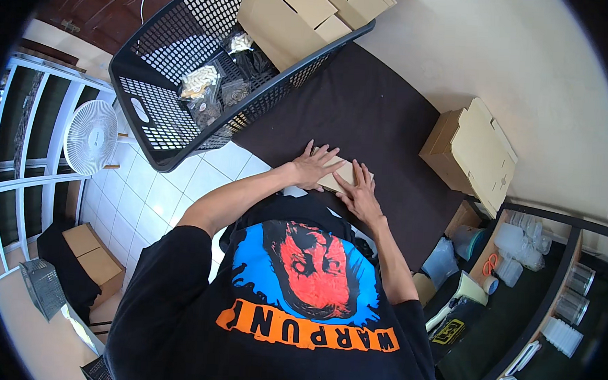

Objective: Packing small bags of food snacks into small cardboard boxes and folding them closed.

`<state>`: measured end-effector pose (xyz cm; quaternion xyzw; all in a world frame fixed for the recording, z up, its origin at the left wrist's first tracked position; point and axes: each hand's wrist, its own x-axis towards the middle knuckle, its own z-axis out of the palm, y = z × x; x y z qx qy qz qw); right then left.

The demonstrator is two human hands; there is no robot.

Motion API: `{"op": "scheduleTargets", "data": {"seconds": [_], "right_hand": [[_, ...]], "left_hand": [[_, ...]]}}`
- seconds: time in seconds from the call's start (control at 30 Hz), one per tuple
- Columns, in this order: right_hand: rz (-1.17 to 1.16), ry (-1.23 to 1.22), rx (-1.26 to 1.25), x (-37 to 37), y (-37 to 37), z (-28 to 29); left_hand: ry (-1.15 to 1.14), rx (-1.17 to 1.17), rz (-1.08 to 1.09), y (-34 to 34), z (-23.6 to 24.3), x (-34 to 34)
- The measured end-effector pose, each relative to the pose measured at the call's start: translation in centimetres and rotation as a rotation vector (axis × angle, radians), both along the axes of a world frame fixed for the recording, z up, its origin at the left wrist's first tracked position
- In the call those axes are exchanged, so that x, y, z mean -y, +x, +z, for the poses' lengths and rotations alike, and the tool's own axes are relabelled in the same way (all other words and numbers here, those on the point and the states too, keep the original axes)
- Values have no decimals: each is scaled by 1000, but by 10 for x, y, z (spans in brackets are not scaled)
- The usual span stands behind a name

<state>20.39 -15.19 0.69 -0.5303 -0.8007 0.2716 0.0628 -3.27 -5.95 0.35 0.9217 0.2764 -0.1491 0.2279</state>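
Note:
A small flat tan cardboard box (pixel 347 172) lies on the dark cloth-covered table (pixel 402 147), close to its front edge. My left hand (pixel 313 167) rests on the box's left side with fingers stretched out. On its right side lies my right hand (pixel 361 192), palm down and fingers spread. Both hands press on the cardboard from above and hide much of it, so I cannot tell how its flaps lie.
A large black plastic basket (pixel 182 153) at the upper left holds cardboard boxes (pixel 285 17) and bags of small parts (pixel 201 81). An open cardboard box (pixel 451 146) stands on the table's right. Shelves with clear containers (pixel 521 239) and orange scissors (pixel 490 264) are at right; a white fan (pixel 91 137) stands left.

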Motion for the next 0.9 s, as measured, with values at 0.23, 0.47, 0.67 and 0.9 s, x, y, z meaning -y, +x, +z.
{"op": "scheduleTargets", "data": {"seconds": [0.23, 0.47, 0.67, 0.9], "right_hand": [[-13, -26, -35, -3, 0, 3], [-18, -11, -32, 0, -1, 2], [-23, -9, -30, 2, -3, 2], [-31, -32, -31, 1, -2, 0]], "left_hand": [[-34, 31, 13, 0, 0, 0], [-90, 20, 5, 1, 5, -3], [-71, 52, -1, -2, -2, -3], [-97, 116, 32, -5, -4, -3]]}}
